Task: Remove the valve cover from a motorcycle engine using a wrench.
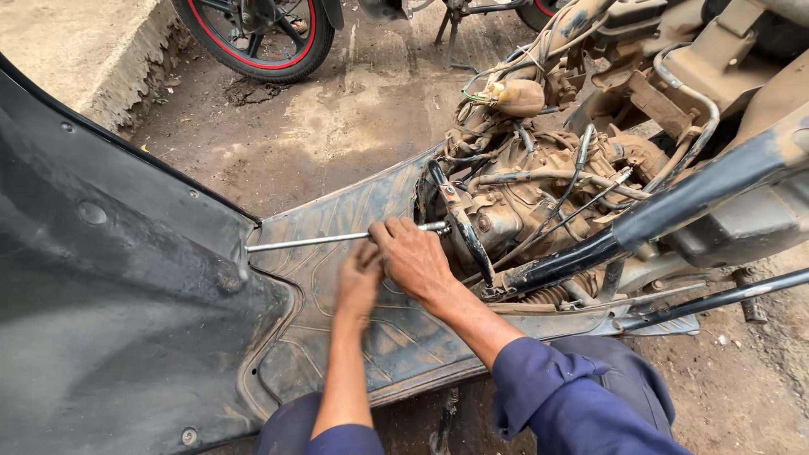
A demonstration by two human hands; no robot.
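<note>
A long silver tool shaft (pixel 308 241) lies level over the scooter's dusty floorboard (pixel 383 329), its tip set into the exposed engine (pixel 514 211). My right hand (pixel 413 257) is wrapped over the shaft near the engine end. My left hand (pixel 358 282) is curled just below and left of it, blurred, close under the shaft; whether it grips the shaft is unclear. Both forearms come up from blue sleeves at the bottom.
The black front leg shield (pixel 109 295) fills the left. A bare black frame tube (pixel 674 206) and tangled cables (pixel 581 181) cross the right. A parked wheel with a red rim (pixel 253 38) and a concrete kerb (pixel 101 59) stand beyond on dirt ground.
</note>
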